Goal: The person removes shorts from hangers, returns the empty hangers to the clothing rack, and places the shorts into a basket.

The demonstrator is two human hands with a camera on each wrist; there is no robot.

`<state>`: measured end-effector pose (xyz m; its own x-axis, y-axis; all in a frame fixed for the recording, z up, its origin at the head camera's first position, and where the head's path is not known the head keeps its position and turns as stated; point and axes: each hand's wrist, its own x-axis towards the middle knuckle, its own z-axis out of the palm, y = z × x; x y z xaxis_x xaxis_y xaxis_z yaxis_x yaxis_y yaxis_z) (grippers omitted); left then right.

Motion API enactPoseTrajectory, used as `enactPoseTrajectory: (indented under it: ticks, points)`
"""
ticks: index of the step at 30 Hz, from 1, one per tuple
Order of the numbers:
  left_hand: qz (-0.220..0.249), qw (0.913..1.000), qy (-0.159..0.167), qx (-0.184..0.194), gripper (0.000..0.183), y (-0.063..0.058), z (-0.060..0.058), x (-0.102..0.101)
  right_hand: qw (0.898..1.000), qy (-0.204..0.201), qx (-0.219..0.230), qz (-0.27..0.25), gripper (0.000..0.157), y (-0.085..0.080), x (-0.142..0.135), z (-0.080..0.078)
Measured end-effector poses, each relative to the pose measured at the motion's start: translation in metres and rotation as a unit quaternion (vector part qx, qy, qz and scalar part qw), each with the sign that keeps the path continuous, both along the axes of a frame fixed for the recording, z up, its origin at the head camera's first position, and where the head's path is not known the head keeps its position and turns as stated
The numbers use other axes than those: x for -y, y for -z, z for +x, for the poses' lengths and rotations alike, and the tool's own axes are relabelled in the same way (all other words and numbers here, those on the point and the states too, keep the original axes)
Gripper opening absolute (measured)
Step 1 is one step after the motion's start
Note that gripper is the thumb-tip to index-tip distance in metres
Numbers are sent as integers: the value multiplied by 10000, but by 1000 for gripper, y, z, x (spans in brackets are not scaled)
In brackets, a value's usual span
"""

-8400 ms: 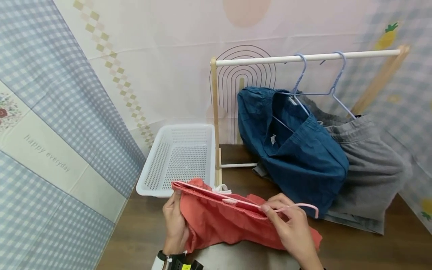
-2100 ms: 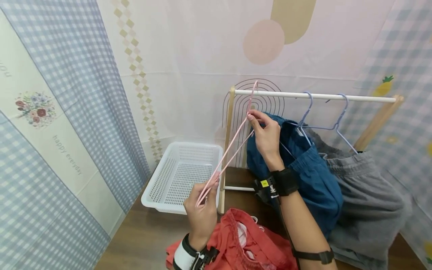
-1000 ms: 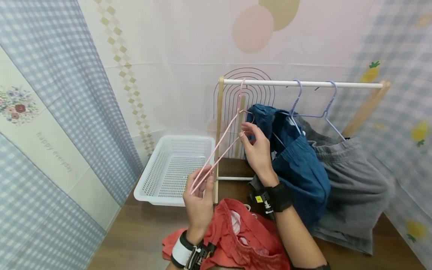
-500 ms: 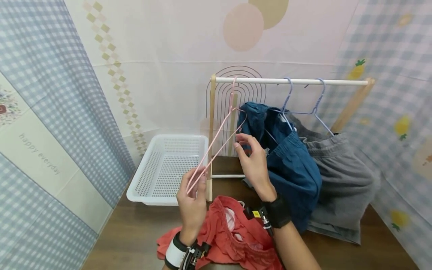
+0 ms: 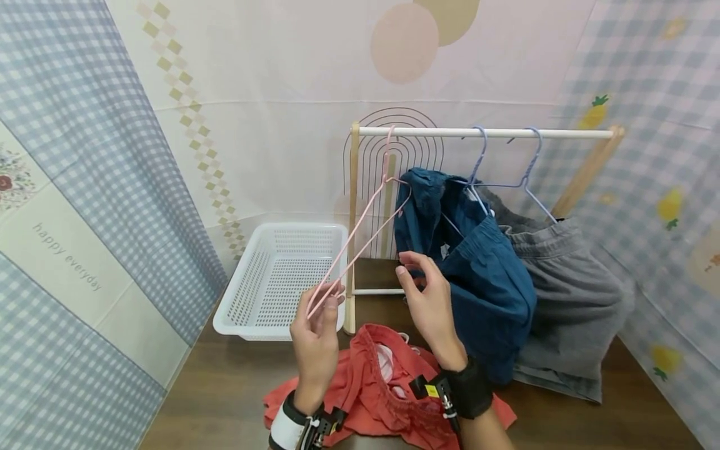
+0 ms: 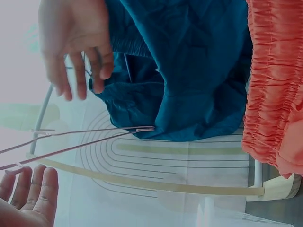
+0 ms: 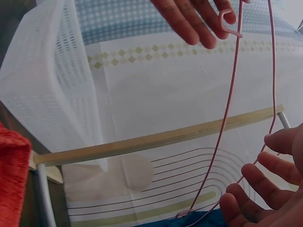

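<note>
A pink wire hanger hangs by its hook near the left end of the rack's white rod, bare of clothing. Its near end lies in my left hand, between thumb and fingers. In the right wrist view, the left fingers are fairly straight beside the wire and its small hook. My right hand is apart from the hanger, fingers loosely bent and holding nothing. It hovers in front of the blue shorts. Below both hands, red shorts with an elastic waistband lie crumpled on the table.
The blue shorts and grey shorts hang from blue hangers on the wood-and-white rack. Left of the rack stands a white perforated basket. Printed cloths surround the table.
At first both hands held the hanger in the red shorts; these then lie on the table. The hanger's hook is now over the rod. My right hand has released it and moved down.
</note>
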<state>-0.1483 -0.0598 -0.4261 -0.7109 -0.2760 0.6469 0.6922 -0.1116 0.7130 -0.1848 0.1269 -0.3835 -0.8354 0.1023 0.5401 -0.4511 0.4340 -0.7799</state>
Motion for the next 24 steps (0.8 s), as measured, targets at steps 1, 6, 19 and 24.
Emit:
enactPoseTrajectory:
  ticks: [1, 6, 19, 24]
  points:
    - [-28, 10000, -1, 2, 26, 0, 0, 1, 10000, 64, 45, 1, 28, 3, -1, 2]
    - [-191, 9997, -46, 119, 26, 3, 4, 3, 9989, 269, 377, -31, 28, 18, -5, 15]
    - [-1087, 9834, -94, 1451, 16, 19, 18, 10, 9929, 532, 955, -464, 27, 41, -14, 47]
    - [-1445, 9696, -80, 1973, 17, 26, 22, 14, 9906, 749, 1135, -113, 27, 51, -17, 56]
